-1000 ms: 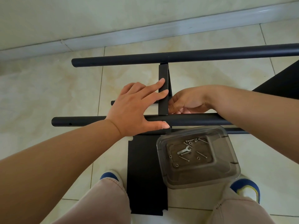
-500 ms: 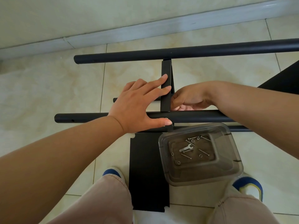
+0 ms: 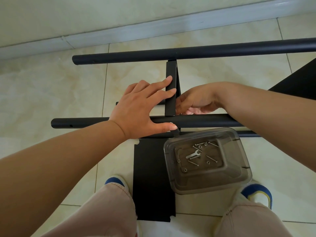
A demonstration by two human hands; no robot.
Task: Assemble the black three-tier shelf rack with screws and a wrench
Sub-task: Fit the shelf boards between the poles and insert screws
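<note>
Two black poles lie across the floor, the far pole (image 3: 188,52) and the near pole (image 3: 201,121). Between them a black shelf panel (image 3: 171,74) stands on edge. My left hand (image 3: 143,108) lies with straight fingers against the panel's left face, its thumb along the near pole. My right hand (image 3: 195,101) sits at the panel's right face with curled fingers; whatever they hold is hidden. A clear plastic box (image 3: 239,170) holds a small wrench (image 3: 193,154), several screws (image 3: 212,159) and nuts.
Another flat black shelf panel (image 3: 152,182) lies on the tile floor between my feet, partly under the box. A third pole (image 3: 248,134) shows behind the box. A dark panel (image 3: 302,79) is at the right edge. The wall's skirting (image 3: 119,36) runs along the back.
Both hands keep their places on the panel and pole. Only the view has drifted slightly.
</note>
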